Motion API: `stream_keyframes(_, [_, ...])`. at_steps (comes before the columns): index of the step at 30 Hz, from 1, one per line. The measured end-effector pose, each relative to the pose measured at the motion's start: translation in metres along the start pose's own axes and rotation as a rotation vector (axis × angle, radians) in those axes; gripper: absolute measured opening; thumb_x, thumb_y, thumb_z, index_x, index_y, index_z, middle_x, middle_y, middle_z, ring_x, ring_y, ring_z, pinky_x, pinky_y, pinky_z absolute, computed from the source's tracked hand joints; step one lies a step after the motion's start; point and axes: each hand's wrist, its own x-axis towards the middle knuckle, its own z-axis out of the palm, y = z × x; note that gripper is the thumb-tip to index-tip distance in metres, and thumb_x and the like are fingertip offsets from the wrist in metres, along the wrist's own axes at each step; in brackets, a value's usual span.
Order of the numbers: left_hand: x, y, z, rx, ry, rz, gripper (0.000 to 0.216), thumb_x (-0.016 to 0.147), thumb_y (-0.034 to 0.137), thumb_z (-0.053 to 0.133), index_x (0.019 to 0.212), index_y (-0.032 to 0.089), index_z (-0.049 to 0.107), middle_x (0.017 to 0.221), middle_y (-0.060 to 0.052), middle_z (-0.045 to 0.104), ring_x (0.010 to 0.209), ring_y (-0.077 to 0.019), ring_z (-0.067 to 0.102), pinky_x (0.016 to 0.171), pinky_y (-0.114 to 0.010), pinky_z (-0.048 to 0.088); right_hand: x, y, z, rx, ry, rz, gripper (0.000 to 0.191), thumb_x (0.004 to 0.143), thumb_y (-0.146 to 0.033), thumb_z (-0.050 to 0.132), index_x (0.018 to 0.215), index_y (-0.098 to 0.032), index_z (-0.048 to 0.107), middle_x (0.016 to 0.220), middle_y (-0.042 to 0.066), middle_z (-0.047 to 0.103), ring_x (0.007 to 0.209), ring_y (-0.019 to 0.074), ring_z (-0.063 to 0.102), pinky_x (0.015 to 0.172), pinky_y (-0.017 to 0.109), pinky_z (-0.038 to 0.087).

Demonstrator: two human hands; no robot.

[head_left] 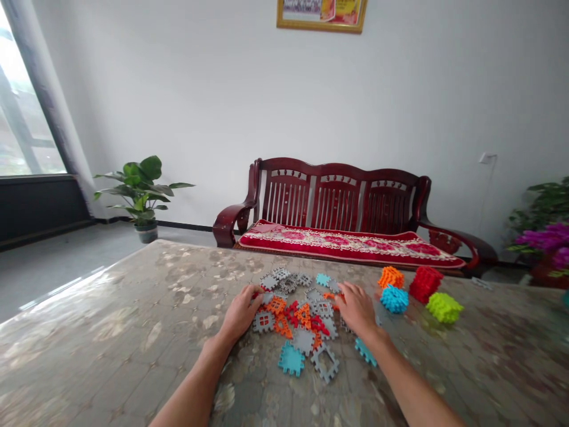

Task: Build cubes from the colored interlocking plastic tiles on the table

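Pieces of toothed plastic (303,341), grey, orange, red and turquoise, lie in a loose heap at the lower centre of the frame, overlapping so much that many outlines are lost, the red ones worst of all. At the heap's left edge, the left hand (242,308) rests with its fingers bent; their tips are partly lost among the pieces, so whether they pinch one is not clear. The right hand (357,308) covers the heap's right side, fingers reaching toward an orange piece (329,296); the palm hides whatever lies beneath, and its grip cannot be made out either. Below the right wrist, a turquoise piece (364,352) is partly covered by the forearm. Both forearms are cut off by the bottom edge. Right of centre stand four knobbly blocks, orange (390,277), blue (394,299), red (425,284) and lime green (444,308), their surface detail too small to read. A gilt picture frame (320,26) is cropped at the top edge, and purple flowers (544,240) at the right edge.
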Motion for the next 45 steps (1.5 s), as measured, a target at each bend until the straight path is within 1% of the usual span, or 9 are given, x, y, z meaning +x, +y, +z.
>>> stream_keyframes(5, [-0.002, 0.005, 0.001, -0.139, -0.045, 0.056, 0.039, 0.088, 0.041, 0.049, 0.119, 0.023, 0.064, 0.133, -0.008, 0.067, 0.127, -0.0210, 0.059, 0.115, -0.037, 0.041, 0.007, 0.026, 0.017, -0.092, -0.109, 0.123, 0.044, 0.095, -0.033, 0.046, 0.133, -0.020, 0.064, 0.138, 0.014, 0.063, 0.126, 0.0287, 0.056, 0.105, 0.042, 0.040])
stream_keyframes(9, [-0.004, 0.011, -0.003, -0.368, -0.068, 0.034, 0.056, 0.094, 0.049, 0.040, 0.138, 0.019, 0.053, 0.140, -0.010, 0.064, 0.132, -0.0207, 0.057, 0.112, -0.036, 0.045, 0.005, 0.022, 0.012, -0.065, -0.073, 0.095, 0.035, 0.095, -0.028, 0.042, 0.113, -0.024, 0.073, 0.118, 0.007, 0.073, 0.109, 0.0247, 0.063, 0.097, 0.037, 0.041])
stream_keyframes(11, [-0.003, 0.012, -0.005, -0.414, -0.014, -0.003, 0.056, 0.094, 0.050, 0.039, 0.140, 0.019, 0.052, 0.140, -0.009, 0.064, 0.131, -0.0211, 0.058, 0.110, -0.037, 0.047, 0.012, 0.014, 0.008, -0.050, -0.052, 0.091, 0.034, 0.094, -0.026, 0.043, 0.108, -0.024, 0.074, 0.117, 0.007, 0.073, 0.108, 0.0243, 0.063, 0.095, 0.036, 0.042])
stream_keyframes(16, [0.004, -0.006, -0.002, -0.249, 0.274, -0.179, 0.046, 0.089, 0.035, 0.046, 0.129, 0.017, 0.059, 0.131, -0.012, 0.068, 0.122, -0.0232, 0.064, 0.108, -0.040, 0.049, 0.043, -0.015, 0.013, -0.050, -0.137, 0.026, 0.035, 0.092, -0.027, 0.051, 0.121, -0.024, 0.069, 0.128, 0.008, 0.069, 0.118, 0.0230, 0.059, 0.099, 0.033, 0.040])
stream_keyframes(18, [0.006, -0.013, 0.000, -0.153, 0.315, -0.197, 0.045, 0.087, 0.029, 0.048, 0.128, 0.017, 0.060, 0.131, -0.012, 0.068, 0.124, -0.0228, 0.063, 0.110, -0.041, 0.047, 0.054, -0.023, 0.019, -0.065, -0.173, 0.021, 0.034, 0.088, -0.029, 0.057, 0.119, -0.024, 0.069, 0.126, 0.007, 0.070, 0.118, 0.0235, 0.059, 0.098, 0.033, 0.041])
stream_keyframes(25, [0.004, -0.012, 0.000, 0.036, 0.259, -0.180, 0.042, 0.085, 0.025, 0.047, 0.123, 0.021, 0.065, 0.128, -0.009, 0.069, 0.119, -0.0226, 0.064, 0.105, -0.038, 0.049, 0.072, -0.036, 0.020, -0.112, -0.225, 0.012, 0.029, 0.084, -0.030, 0.061, 0.110, -0.022, 0.072, 0.113, 0.011, 0.074, 0.108, 0.0256, 0.064, 0.093, 0.035, 0.042])
stream_keyframes(31, [0.004, -0.009, -0.001, 0.064, 0.236, -0.188, 0.042, 0.086, 0.023, 0.046, 0.123, 0.020, 0.064, 0.127, -0.010, 0.069, 0.117, -0.0223, 0.064, 0.105, -0.037, 0.048, 0.059, -0.030, 0.000, -0.078, -0.160, -0.034, 0.044, 0.088, -0.033, 0.060, 0.131, -0.022, 0.062, 0.125, 0.010, 0.070, 0.114, 0.0234, 0.064, 0.095, 0.032, 0.045])
stream_keyframes(38, [0.005, -0.006, -0.004, 0.125, 0.215, -0.196, 0.041, 0.087, 0.026, 0.045, 0.121, 0.020, 0.066, 0.128, -0.009, 0.069, 0.114, -0.0223, 0.066, 0.101, -0.034, 0.050, 0.022, 0.018, -0.017, 0.248, 0.069, 0.022, 0.048, 0.084, -0.030, 0.060, 0.131, -0.019, 0.061, 0.130, 0.012, 0.069, 0.117, 0.0257, 0.065, 0.104, 0.039, 0.047])
stream_keyframes(45, [0.006, -0.004, -0.003, 0.215, 0.199, -0.199, 0.040, 0.088, 0.024, 0.043, 0.119, 0.020, 0.068, 0.128, -0.009, 0.069, 0.111, -0.0206, 0.067, 0.098, -0.032, 0.051, 0.009, 0.042, 0.000, 0.927, 0.103, 0.197, 0.062, 0.071, -0.052, 0.067, 0.121, -0.015, 0.065, 0.111, 0.015, 0.075, 0.105, 0.0284, 0.071, 0.095, 0.044, 0.056])
